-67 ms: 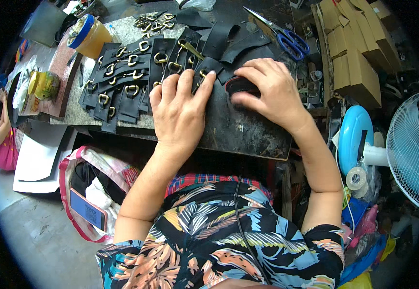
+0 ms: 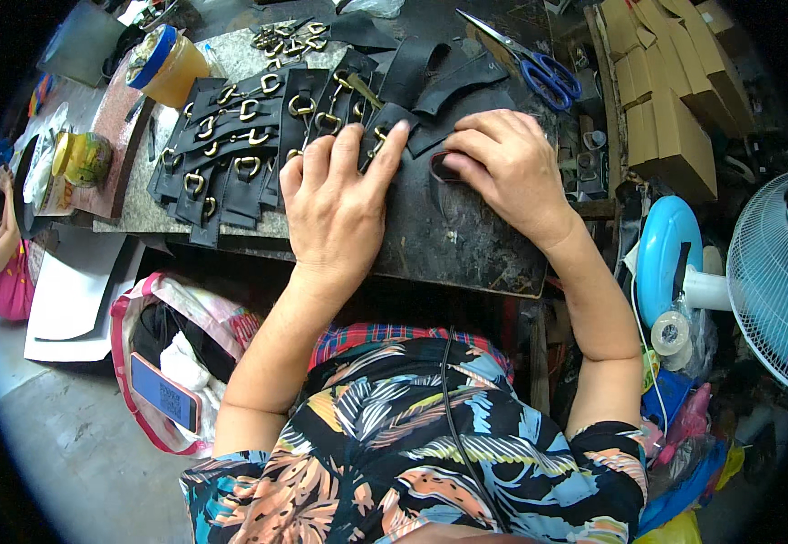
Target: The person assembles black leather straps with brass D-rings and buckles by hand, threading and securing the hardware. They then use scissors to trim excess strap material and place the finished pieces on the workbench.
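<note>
My left hand (image 2: pixel 339 195) lies over the right end of a row of black leather straps (image 2: pixel 233 150) with brass-coloured metal fittings. Its fingers are stretched out, and the index fingertip rests on a black leather flap (image 2: pixel 392 118). Close by on the right, my right hand (image 2: pixel 509 172) is closed, thumb and fingers around a small black piece with a reddish edge (image 2: pixel 444 167). Most of that piece is hidden by the fingers. Beyond both hands lie loose black leather strips (image 2: pixel 462 83). A thin olive-coloured tool handle (image 2: pixel 364 91) sticks up among the straps.
Blue-handled scissors (image 2: pixel 550 80) lie at the back right. Loose metal fittings (image 2: pixel 290 41) are heaped at the back. A blue-rimmed jar (image 2: pixel 176 72) and a yellow jar (image 2: pixel 86 160) stand left. Cardboard boxes (image 2: pixel 670 136) and a fan (image 2: pixel 770 281) are right; another person (image 2: pixel 6 272) is far left.
My right hand's thumb and fingers have closed further, and the black piece with the reddish edge shows less now. The left hand has hardly moved.
</note>
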{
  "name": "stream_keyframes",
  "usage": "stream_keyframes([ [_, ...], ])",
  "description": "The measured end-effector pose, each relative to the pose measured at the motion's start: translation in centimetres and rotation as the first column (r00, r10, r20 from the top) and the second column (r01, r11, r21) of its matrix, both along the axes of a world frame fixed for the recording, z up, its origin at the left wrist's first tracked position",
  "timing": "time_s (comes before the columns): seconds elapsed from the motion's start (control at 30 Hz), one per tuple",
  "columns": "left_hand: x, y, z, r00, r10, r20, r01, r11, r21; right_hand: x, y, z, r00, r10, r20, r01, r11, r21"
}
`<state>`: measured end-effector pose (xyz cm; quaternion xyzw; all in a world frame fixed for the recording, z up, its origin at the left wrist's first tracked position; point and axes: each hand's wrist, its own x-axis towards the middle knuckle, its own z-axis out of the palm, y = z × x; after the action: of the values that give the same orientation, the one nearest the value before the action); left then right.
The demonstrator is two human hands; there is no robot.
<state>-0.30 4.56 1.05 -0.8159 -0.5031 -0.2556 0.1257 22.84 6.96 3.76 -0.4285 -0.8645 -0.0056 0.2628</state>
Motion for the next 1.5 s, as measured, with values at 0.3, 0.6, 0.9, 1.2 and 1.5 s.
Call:
stream_keyframes([
  [0.3,-0.5,-1.7,2.3,0.860,-0.301,0.413,0.200,0.942,0.269,3.0,-2.7,3.1,0.749,-0.077,-0.658,-0.001,0.993,-0.118],
  [0.6,1.6,-2.5,2.7,0.438,-0.461,0.772,0.704,0.710,0.024,0.7,-7.6,0.1,0.824,-0.061,-0.564,-0.186,0.910,-0.371],
  [0.9,2.4,-2.0,3.9,0.842,-0.422,0.335,0.481,0.870,-0.112,3.8,-4.1,-3.0,0.930,-0.338,-0.143,0.342,0.940,0.003],
  [1.2,2.1,-1.7,2.7,0.938,-0.224,0.266,0.324,0.840,-0.434,9.4,-4.3,-0.3,0.840,-0.541,-0.028,0.539,0.830,0.146],
  [1.5,3.8,-1.3,2.9,0.830,-0.403,0.385,0.489,0.858,-0.157,1.2,-7.5,0.2,0.577,-0.332,-0.746,-0.295,0.767,-0.569],
])
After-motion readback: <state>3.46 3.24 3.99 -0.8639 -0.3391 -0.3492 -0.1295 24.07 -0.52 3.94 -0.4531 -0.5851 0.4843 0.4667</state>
